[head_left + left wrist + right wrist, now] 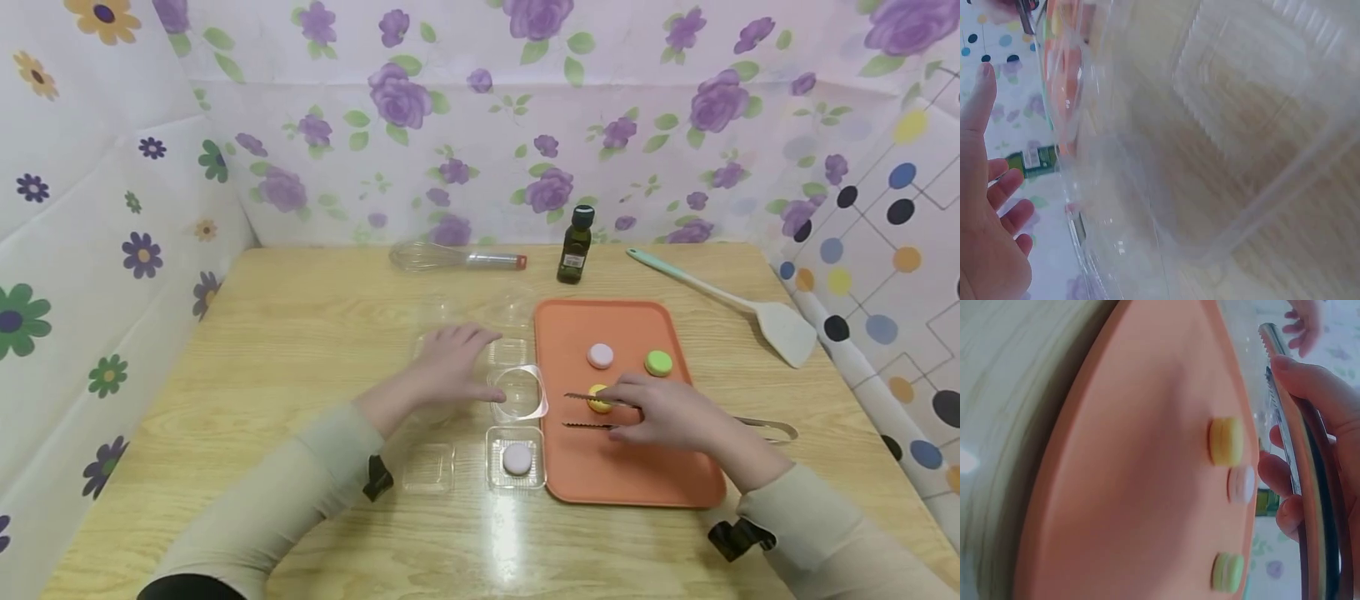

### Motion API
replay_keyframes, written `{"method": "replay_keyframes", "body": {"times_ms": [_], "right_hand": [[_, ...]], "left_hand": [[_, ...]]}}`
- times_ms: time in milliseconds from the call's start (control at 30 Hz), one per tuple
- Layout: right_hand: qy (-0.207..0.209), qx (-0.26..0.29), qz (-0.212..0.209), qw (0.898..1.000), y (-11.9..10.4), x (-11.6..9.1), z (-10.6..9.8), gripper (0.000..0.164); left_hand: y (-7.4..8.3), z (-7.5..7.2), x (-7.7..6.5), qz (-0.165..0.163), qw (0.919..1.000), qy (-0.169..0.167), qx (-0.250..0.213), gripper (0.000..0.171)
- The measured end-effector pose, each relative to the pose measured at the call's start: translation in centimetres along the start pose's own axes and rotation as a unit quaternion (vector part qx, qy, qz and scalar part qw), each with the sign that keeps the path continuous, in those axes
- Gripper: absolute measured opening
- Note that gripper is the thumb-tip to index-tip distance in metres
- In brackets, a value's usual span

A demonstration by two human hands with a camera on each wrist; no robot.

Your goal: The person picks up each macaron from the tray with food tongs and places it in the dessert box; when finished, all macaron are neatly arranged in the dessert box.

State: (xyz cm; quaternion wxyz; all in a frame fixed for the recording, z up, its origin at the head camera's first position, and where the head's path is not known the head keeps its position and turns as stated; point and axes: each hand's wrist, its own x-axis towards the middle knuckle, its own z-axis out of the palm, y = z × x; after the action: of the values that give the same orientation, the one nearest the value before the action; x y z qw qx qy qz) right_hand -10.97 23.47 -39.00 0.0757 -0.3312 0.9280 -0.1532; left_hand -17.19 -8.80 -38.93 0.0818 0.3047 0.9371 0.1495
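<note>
Kitchen-like setting — whisk [467, 259], spatula [784, 332]

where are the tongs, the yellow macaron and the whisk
tongs [1312, 519], right wrist view, on a metal arm
yellow macaron [1227, 441], right wrist view, middle of its side
whisk [476, 260], head view, handle beside the wires

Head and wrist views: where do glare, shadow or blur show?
Head: glare streaks the table nearest the camera; left wrist: a clear tub looks hazy and soft; right wrist: a soft shadow crosses the tray, with a bright spot at the left edge.
</note>
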Motion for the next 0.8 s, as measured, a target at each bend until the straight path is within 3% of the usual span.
{"method": "replay_keyframes", "body": {"times_ms": [500, 800], "right_hand": [[0.003, -0.003, 0.045, 0.999, 3.0, -1.1, 0.2, 0.045], [0.006, -0.017, 0.06, 0.998, 3.9, -1.2, 0.5, 0.047]], "left_hand": [[-2.7, -0.2, 2.8, -0.028, 0.9995, -0.016, 0.004, 0.079], [-2.9, -0.3, 3.8, -0.013, 0.9991, -0.035, 0.021, 0.076]]}}
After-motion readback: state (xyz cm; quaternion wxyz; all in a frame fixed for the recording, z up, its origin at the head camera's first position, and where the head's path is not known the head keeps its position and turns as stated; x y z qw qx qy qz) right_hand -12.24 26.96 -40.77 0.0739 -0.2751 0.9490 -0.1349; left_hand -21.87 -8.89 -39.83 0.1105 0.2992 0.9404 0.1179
